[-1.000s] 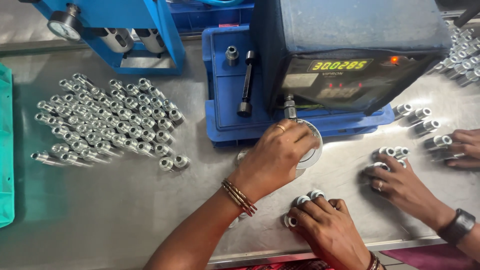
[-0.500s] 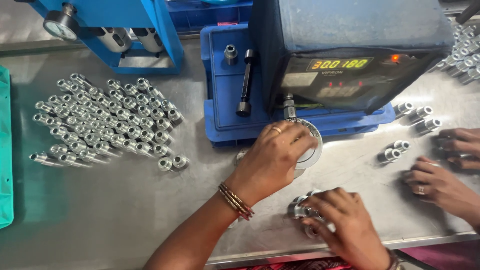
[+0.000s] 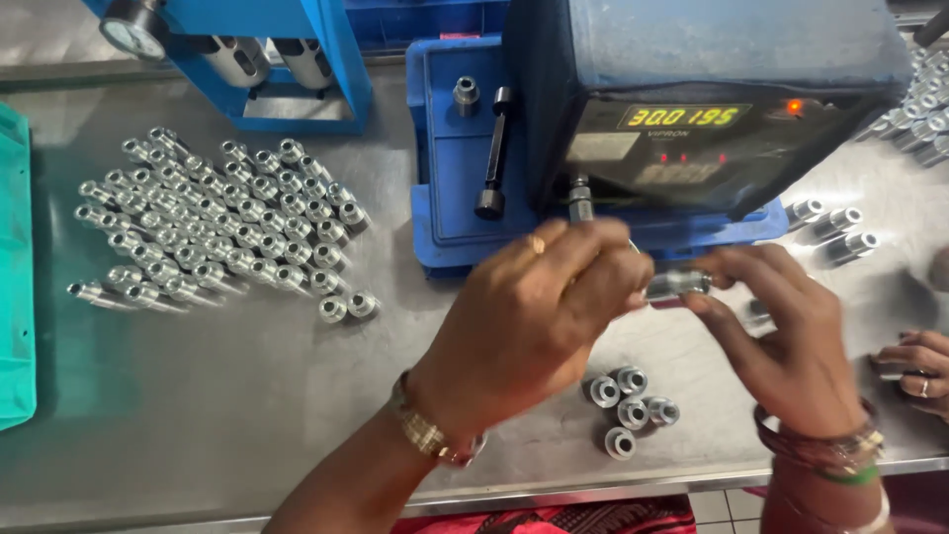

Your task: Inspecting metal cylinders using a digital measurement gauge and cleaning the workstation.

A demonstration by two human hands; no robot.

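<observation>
My left hand (image 3: 539,302) is raised in front of the blue machine (image 3: 633,129), fingers curled around something under the machine's spindle; what it grips is hidden. My right hand (image 3: 791,326) holds a small silver metal fitting (image 3: 678,285) by its end, its other end meeting my left fingers. Several short metal fittings (image 3: 628,407) stand in a cluster on the steel table (image 3: 247,415) just below my hands.
Many silver fittings (image 3: 222,227) lie in rows at the left. Three more (image 3: 835,229) lie right of the machine, others at the far right top (image 3: 914,114). A teal tray (image 3: 15,287) is at the left edge. Another person's hand (image 3: 914,361) rests at the right edge.
My right hand rose from the fitting cluster at the table's front, carrying one fitting up to my left hand. My left hand lifted off the round disc. The other person's hand drew back right.
</observation>
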